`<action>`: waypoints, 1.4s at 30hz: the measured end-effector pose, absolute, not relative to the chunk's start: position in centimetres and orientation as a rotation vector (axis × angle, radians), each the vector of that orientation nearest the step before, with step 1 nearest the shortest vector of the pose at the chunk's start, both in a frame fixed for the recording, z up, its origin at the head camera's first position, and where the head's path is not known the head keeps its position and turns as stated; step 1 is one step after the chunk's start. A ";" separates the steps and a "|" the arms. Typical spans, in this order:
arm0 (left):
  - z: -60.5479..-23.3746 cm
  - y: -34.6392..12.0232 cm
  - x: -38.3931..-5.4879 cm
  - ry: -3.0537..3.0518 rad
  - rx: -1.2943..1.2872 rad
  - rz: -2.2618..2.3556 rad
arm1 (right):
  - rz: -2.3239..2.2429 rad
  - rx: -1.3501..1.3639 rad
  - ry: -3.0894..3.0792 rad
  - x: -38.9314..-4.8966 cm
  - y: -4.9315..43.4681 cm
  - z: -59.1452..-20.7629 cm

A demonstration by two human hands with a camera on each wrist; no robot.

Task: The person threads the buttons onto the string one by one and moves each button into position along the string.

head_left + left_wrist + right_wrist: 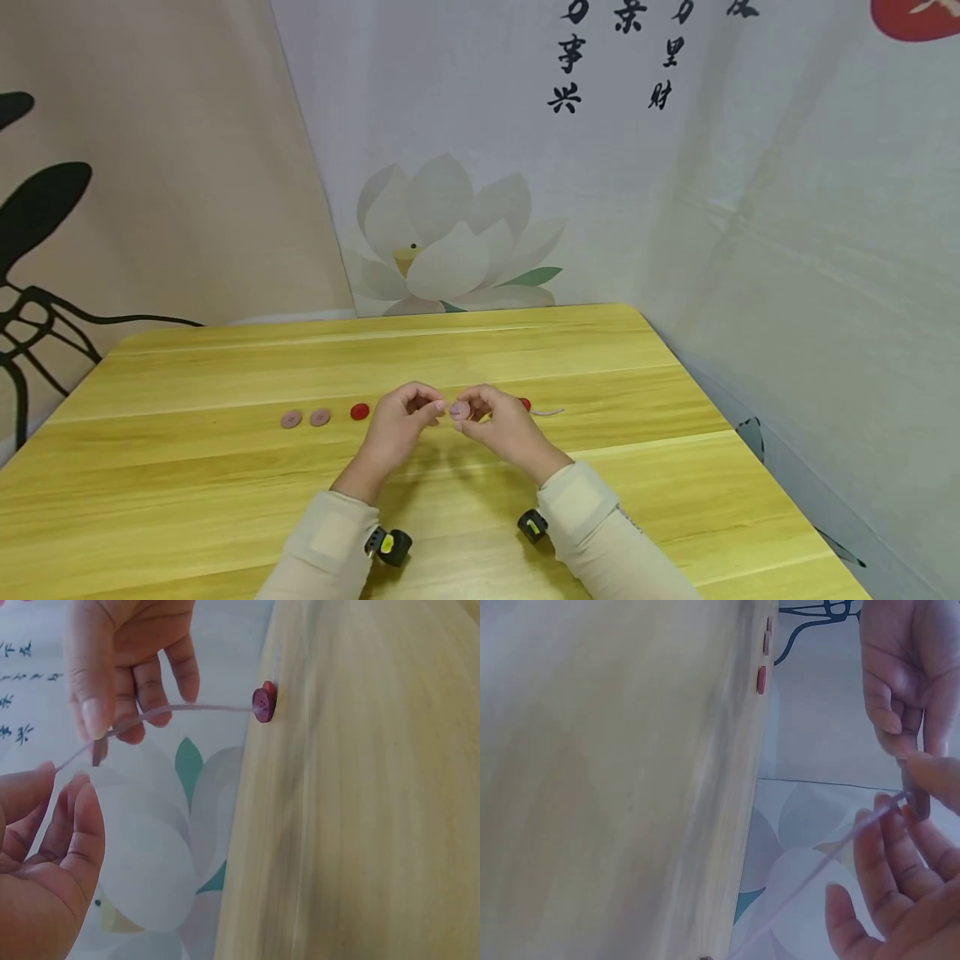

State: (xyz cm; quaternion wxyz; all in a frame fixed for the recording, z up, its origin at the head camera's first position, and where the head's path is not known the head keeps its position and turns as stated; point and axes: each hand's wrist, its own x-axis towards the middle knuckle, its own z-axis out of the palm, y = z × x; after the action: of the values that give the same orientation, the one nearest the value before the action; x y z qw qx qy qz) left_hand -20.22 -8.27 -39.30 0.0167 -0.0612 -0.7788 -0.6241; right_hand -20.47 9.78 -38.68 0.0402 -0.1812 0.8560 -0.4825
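A pale pink button (460, 410) is pinched between the thumb and fingers of my right hand (501, 423), above the table. A thin pinkish cord (199, 707) passes through it. Close by on the left, my left hand (396, 425) pinches the cord's end between thumb and index finger, seen in the left wrist view. The cord's other stretch droops to a dark red button (263, 705) on the tabletop, with a brighter red piece (269, 686) right behind it. In the head view my right hand partly hides a red button (525, 404) there.
Left of my hands, a red button (360, 411) and two pale pink buttons (320, 417) lie in a row on the wooden table (187, 500). The cord's tail (549, 412) rests on the wood at the right. A printed cloth (465, 100) hangs behind the far edge.
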 end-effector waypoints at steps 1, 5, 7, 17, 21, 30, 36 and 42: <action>-39.3 -8.3 -20.2 -2.415 -0.186 -1.946 | -1.471 -0.555 2.619 -20.5 9.8 -38.7; -39.2 -8.5 -20.1 -2.393 -0.171 -1.949 | -1.428 -0.554 2.626 -20.7 10.0 -38.8; -39.1 -8.6 -20.0 -2.383 -0.170 -1.947 | -1.411 -0.551 2.628 -20.9 10.1 -38.9; -39.5 -9.0 -20.1 -2.389 -0.101 -1.946 | -1.320 -0.537 2.639 -22.1 10.9 -39.5; -39.3 -9.0 -20.1 -2.375 -0.101 -1.960 | -1.289 -0.539 2.656 -22.4 11.2 -39.6; -39.1 -9.0 -20.1 -2.339 -0.118 -1.972 | -1.234 -0.509 2.694 -23.3 11.8 -39.9; -39.2 -9.0 -20.1 -2.349 -0.110 -1.974 | -1.218 -0.473 2.695 -24.0 12.3 -40.3; -39.1 -9.0 -20.0 -2.361 -0.097 -1.973 | -1.218 -0.441 2.699 -24.5 12.9 -40.4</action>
State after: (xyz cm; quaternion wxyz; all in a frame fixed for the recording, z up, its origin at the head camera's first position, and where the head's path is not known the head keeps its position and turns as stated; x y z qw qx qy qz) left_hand -20.03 -9.01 -39.14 0.0318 -0.0316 -0.7666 -0.6406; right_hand -24.52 12.88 -40.39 0.0736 -0.1470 0.8991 -0.4057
